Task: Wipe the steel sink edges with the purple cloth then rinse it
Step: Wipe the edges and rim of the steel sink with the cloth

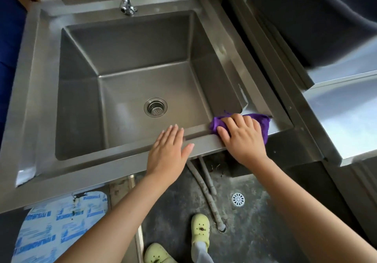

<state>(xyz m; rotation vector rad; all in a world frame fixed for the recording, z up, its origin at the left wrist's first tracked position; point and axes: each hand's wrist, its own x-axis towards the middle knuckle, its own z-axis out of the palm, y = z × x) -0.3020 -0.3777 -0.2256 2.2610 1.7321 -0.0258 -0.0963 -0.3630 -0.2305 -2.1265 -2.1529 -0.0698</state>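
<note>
My right hand [242, 138] pressed the purple cloth [263, 123] onto the near right corner of the steel sink [47, 83].

My fingers curled down over the bunched cloth, pinning it to the rim where the near and right edges met. My left hand [169, 150] lay flat and spread on the near edge just beside it, gripping nothing. The basin stood dry, its drain strainer [155, 107] bare, the tap [126, 5] at the far edge.

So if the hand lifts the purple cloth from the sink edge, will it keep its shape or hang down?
The purple cloth is bunched and folded under the right hand, so it probably hangs limp. It looks thin, likely light. On the smooth steel rim it should slide easily.
</note>
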